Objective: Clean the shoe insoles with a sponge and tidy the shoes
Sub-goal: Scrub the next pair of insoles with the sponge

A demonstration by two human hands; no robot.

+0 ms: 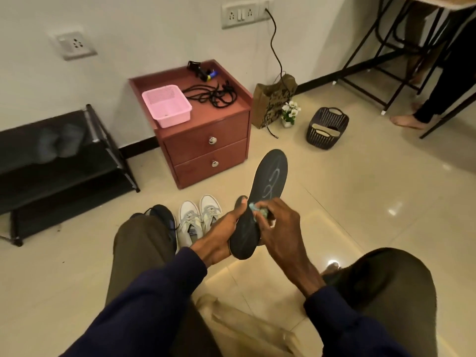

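A dark insole (268,184) with a pale scribbled mark stands nearly upright in front of me. My left hand (221,233) grips its lower end, thumb over the edge. My right hand (280,228) holds a small blue-green sponge (257,209) pressed against the insole's middle. On the floor behind stand a pair of grey-white sneakers (198,217) side by side, and a dark sneaker (164,217) partly hidden by my left knee.
A red two-drawer cabinet (206,140) bears a pink basket (167,105) and black laces (213,95). A black shoe rack (59,161) stands at left. A dark basket with insoles (327,127), a paper bag (273,101) and a table's legs (386,57) are at right.
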